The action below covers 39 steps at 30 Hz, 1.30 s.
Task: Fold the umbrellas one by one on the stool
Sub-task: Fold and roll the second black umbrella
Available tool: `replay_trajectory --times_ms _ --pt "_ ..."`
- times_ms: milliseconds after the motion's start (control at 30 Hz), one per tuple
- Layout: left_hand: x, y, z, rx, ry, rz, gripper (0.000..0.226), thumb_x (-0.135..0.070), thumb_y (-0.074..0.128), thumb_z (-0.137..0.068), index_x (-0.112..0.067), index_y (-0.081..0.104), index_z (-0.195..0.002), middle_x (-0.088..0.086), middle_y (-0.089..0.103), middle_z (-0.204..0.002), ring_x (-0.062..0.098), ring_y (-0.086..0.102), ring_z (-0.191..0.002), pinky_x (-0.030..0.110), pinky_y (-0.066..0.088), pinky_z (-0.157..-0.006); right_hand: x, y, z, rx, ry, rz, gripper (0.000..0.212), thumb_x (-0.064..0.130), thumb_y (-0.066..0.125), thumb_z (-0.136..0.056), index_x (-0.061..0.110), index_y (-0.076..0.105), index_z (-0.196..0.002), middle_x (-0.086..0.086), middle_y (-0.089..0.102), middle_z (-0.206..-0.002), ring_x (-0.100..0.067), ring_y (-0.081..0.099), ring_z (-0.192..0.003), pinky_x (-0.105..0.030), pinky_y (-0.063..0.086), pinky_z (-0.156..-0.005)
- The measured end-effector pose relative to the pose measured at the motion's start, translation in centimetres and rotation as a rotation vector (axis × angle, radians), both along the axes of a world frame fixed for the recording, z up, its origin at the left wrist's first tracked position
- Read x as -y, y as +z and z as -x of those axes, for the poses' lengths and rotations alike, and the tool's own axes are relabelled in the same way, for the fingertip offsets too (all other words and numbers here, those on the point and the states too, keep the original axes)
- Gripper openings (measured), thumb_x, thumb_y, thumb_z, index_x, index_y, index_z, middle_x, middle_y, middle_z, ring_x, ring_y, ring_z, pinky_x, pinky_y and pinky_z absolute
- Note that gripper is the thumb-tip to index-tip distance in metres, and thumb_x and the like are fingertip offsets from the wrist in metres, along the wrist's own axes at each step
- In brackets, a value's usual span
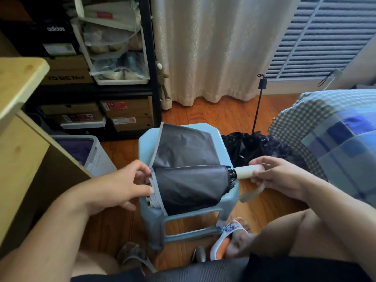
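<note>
Grey umbrella [189, 180]: lies across the pale blue stool [203, 212], between both hands. Left hand [124, 186] pinches the folded canopy edges at its left end; right hand [278, 176] grips the cream handle [246, 174] at its right end. Second, black umbrella [254, 145]: on the floor behind.

A pale blue plastic stool [147, 139] stands on the orange-brown wooden floor [213, 115]. 1 dark grey umbrella [189, 186] lies across its seat, 1 panel spread flat toward the far edge, the cream handle [245, 173] jutting past the right side. A second, black umbrella [254, 147] lies on the floor just beside the stool.
</note>
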State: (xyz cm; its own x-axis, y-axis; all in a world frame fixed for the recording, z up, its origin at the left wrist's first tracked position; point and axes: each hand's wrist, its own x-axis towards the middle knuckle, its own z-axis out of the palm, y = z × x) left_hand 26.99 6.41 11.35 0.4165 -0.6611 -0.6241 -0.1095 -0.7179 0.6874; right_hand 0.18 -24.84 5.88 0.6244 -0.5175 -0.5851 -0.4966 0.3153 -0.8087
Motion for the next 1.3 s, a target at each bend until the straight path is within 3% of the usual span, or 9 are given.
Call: replay_trajectory --times_ms 167,267,433,533,633,733,900,1100,1300 --pt "1.8 -2.0 0.1 0.051 0.283 0.131 0.025 -0.027 0.063 -0.101 -0.025 0.057 -0.125 0.009 0.069 -0.110 0.026 0.071 -0.094 0.043 0.062 -0.074 0.5 0.4 -1.6 -0.173 0.007 0.111 0.042 0.044 0.065 -0.098 0.004 0.069 -0.108 -0.008 0.059 -0.070 -0.015 0.048 -0.053 -0.027 0.043 -0.048" --pt "2.6 -2.9 -0.1 0.085 0.328 0.161 0.030 -0.036 0.057 -0.104 -0.016 0.060 -0.126 0.016 0.071 -0.108 0.019 0.066 -0.071 0.029 0.051 -0.056 1.0 -0.2 -2.9 -0.258 -0.093 0.092 0.043 0.048 0.059 -0.102 0.005 0.061 -0.097 -0.003 0.047 -0.056 -0.014 0.036 -0.043 -0.023 0.031 -0.041" --pt "2.3 -3.5 0.1 0.110 0.270 0.088 0.028 -0.042 0.059 -0.101 -0.016 0.064 -0.108 0.019 0.073 -0.094 0.015 0.062 -0.060 0.030 0.049 -0.056 1.0 -0.3 -3.5 -0.458 -0.040 0.170 0.048 0.050 0.054 -0.101 0.003 0.063 -0.095 -0.001 0.055 -0.053 -0.016 0.044 -0.043 -0.024 0.037 -0.042" --pt "2.2 -3.2 0.2 0.183 0.242 0.030 0.028 -0.046 0.060 -0.100 -0.021 0.060 -0.112 0.011 0.070 -0.101 0.015 0.066 -0.077 0.029 0.052 -0.063 0.4 -0.6 -3.7 -0.575 0.091 0.695 0.037 0.043 0.050 -0.099 0.009 0.065 -0.100 -0.007 0.070 -0.080 -0.027 0.065 -0.075 -0.038 0.054 -0.069" --pt "2.7 -3.2 0.1 0.311 0.264 0.076 0.041 -0.040 0.064 -0.098 -0.033 0.046 -0.135 -0.001 0.055 -0.128 0.017 0.059 -0.112 0.036 0.052 -0.087 -1.5 -0.1 -4.8 -0.182 0.100 1.181 0.016 0.026 0.059 -0.098 0.016 0.068 -0.106 0.000 0.064 -0.100 -0.023 0.059 -0.099 -0.040 0.051 -0.084" --pt "3.9 -3.2 0.3 0.412 0.326 0.228 0.041 -0.032 0.065 -0.098 -0.036 0.047 -0.134 -0.004 0.051 -0.135 0.013 0.053 -0.117 0.039 0.052 -0.094 -4.0 0.1 -6.9 0.080 0.178 1.121 0.016 0.016 0.065 -0.096 0.020 0.069 -0.110 0.010 0.065 -0.106 -0.012 0.060 -0.103 -0.030 0.049 -0.091" --pt "6.3 -3.2 0.3 0.538 0.365 0.332 0.032 -0.034 0.063 -0.100 -0.026 0.057 -0.130 -0.004 0.057 -0.126 0.012 0.057 -0.110 0.023 0.047 -0.077 -4.6 -1.0 -10.0 -0.013 0.118 0.916 0.015 0.026 0.071 -0.094 0.022 0.067 -0.108 0.007 0.068 -0.103 -0.012 0.062 -0.098 -0.030 0.049 -0.089" --pt "8.4 -3.2 -0.7 0.620 0.347 0.371 0.022 -0.031 0.066 -0.098 -0.027 0.064 -0.120 -0.005 0.059 -0.119 0.011 0.059 -0.104 0.016 0.042 -0.071 -5.1 -0.7 -11.2 -0.084 0.165 0.965 0.018 0.024 0.073 -0.091 0.029 0.059 -0.080 0.010 0.060 -0.081 -0.014 0.056 -0.081 -0.020 0.035 -0.065" --pt "9.1 -2.2 -1.2 0.633 0.332 0.439 0.002 -0.026 0.068 -0.097 -0.026 0.068 -0.095 -0.013 0.067 -0.094 0.003 0.061 -0.090 0.015 0.040 -0.067 -5.8 -0.5 -10.4 0.044 0.148 1.053 0.017 0.015 0.076 -0.088 0.023 0.063 -0.080 0.009 0.066 -0.084 -0.012 0.061 -0.083 -0.032 0.050 -0.078"
